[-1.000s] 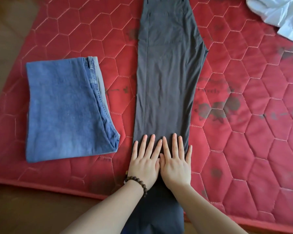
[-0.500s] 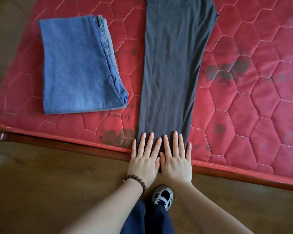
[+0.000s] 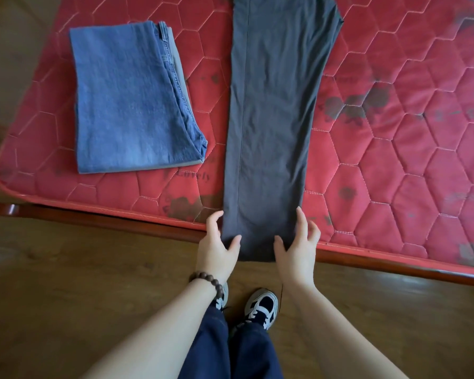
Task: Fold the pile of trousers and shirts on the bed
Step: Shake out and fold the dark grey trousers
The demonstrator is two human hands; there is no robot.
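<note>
Dark grey trousers [image 3: 274, 105] lie lengthwise on the red quilted mattress [image 3: 394, 173], legs stacked, with the cuff end hanging over the near edge. My left hand [image 3: 216, 242] pinches the cuff's left corner, thumb on top. At the right corner my right hand [image 3: 298, 242] pinches the cuff the same way. The waist end runs out of view at the top. A folded pair of blue jeans [image 3: 129, 99] lies on the mattress to the left.
The mattress sits on a dark wooden bed frame [image 3: 394, 266] above a wooden floor [image 3: 66, 296]. My feet in dark and white shoes [image 3: 260, 307] stand close to the bed edge, below the cuffs.
My hands were pressing flat, side by side, on the trouser leg. They have slid down to the cuff, spread apart and taken hold of its two corners.
</note>
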